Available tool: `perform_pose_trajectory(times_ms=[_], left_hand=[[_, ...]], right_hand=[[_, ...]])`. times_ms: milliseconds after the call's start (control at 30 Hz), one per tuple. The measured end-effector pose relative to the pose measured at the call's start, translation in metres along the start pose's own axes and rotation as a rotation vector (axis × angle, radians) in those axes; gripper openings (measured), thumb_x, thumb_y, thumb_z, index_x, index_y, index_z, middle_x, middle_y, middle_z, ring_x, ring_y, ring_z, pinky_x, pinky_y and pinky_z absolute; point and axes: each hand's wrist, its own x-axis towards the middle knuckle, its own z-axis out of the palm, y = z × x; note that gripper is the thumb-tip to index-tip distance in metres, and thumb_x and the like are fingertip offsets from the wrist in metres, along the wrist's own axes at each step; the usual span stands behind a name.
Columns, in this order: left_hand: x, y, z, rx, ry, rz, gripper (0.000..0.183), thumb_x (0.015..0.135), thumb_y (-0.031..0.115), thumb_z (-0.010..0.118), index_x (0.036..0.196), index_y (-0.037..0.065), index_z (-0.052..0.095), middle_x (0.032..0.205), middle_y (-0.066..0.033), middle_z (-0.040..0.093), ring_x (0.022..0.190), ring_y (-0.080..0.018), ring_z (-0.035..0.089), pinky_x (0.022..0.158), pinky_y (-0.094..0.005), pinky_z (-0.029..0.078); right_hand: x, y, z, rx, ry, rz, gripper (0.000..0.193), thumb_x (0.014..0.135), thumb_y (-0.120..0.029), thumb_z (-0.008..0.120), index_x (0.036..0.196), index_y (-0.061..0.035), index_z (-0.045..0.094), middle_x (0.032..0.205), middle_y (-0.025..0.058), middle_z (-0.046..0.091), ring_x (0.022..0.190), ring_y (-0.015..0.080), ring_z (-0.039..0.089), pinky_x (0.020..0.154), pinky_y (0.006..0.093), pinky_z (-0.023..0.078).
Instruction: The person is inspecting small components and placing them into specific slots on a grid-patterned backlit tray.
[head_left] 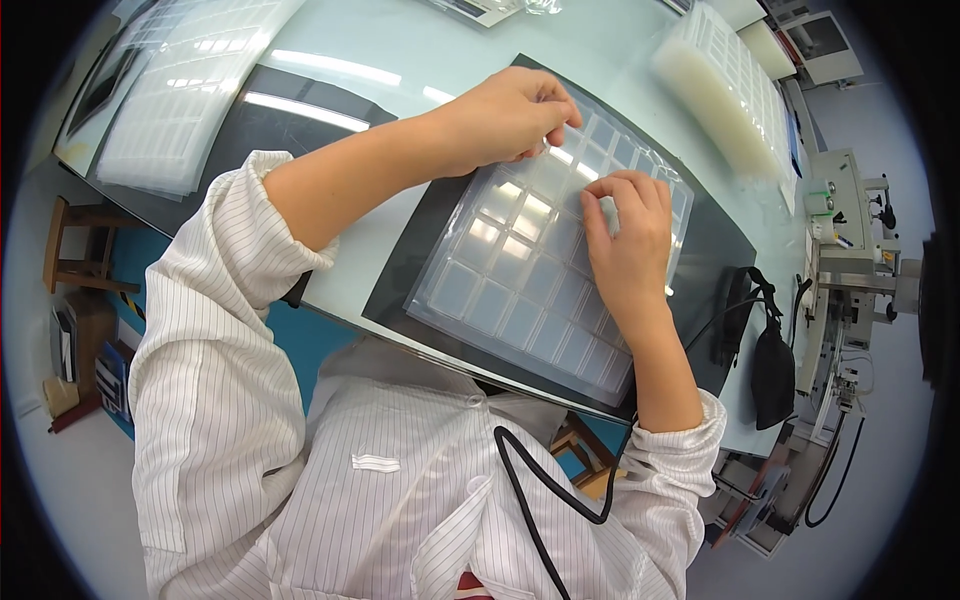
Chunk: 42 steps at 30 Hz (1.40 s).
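- The clear compartment tray (455,288), a flat sheet of square pockets in rows, lies at a slant on a dark mat (722,235), directly in front of the person.
- Left hand (530,118): over the tray's far part, fingers bent and thumb drawn in near them; whether anything thin is pinched there, I cannot tell.
- Right hand (633,225): over the tray's right half, partly open — fingers curved, a gap between thumb and forefinger; no hold on anything can be made out, and contact with the tray is unclear.
- Bright reflections cross the pockets between the left hand and the tray's near left corner.
- The mat sits on a pale, glossy surface (600,40).
- Stacked clear sheets (185,115) lie at the far left; a thick stack of translucent trays (725,95) sits at the far right.
- A black pouch-like item (773,375) is at the right edge — near a dark cable (712,322).
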Motion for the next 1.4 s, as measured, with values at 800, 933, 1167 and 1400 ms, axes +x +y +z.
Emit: perform_pose_trajectory(times_ms=[800, 933, 1167, 1400], left_hand=[[-0.007, -0.018, -0.004, 0.058, -0.028, -0.015, 0.026, 0.095, 0.019, 0.057, 0.106, -0.002, 0.067, 0.085, -0.0048, 0.061, 0.071, -0.0101, 0.053, 0.064, -0.0262, 0.045], [-0.008, -0.017, -0.005, 0.06, -0.031, -0.008, 0.026, 0.095, 0.019, 0.057, 0.107, -0.001, 0.068, 0.089, -0.0061, 0.062, 0.075, -0.0117, 0.055, 0.067, -0.027, 0.046], [-0.009, -0.016, -0.005, 0.093, -0.039, -0.003, 0.027, 0.095, 0.019, 0.057, 0.107, -0.002, 0.067, 0.09, -0.006, 0.063, 0.077, -0.0123, 0.055, 0.07, -0.027, 0.047], [-0.009, -0.014, -0.005, 0.092, -0.045, 0.004, 0.027, 0.095, 0.02, 0.059, 0.107, -0.003, 0.067, 0.089, -0.0059, 0.062, 0.077, -0.0118, 0.054, 0.069, -0.0267, 0.046]], right_hand=[[-0.003, 0.002, 0.003, -0.015, 0.036, -0.032, 0.011, 0.083, -0.005, 0.073, 0.094, -0.0044, 0.07, 0.101, 0.008, 0.067, 0.098, 0.0277, 0.058, 0.087, 0.0372, 0.047], [-0.003, -0.001, 0.003, 0.007, 0.027, -0.021, 0.011, 0.084, -0.006, 0.073, 0.095, -0.0041, 0.07, 0.101, 0.0082, 0.067, 0.099, 0.028, 0.058, 0.088, 0.0373, 0.047], [-0.005, 0.0, 0.003, 0.006, -0.005, -0.042, 0.015, 0.085, -0.006, 0.073, 0.099, -0.0043, 0.071, 0.103, 0.009, 0.067, 0.101, 0.0284, 0.058, 0.089, 0.0376, 0.047], [-0.002, -0.001, 0.005, -0.023, 0.045, -0.049, 0.013, 0.085, -0.006, 0.073, 0.097, -0.0044, 0.071, 0.099, 0.0086, 0.067, 0.099, 0.0281, 0.058, 0.088, 0.0371, 0.046]])
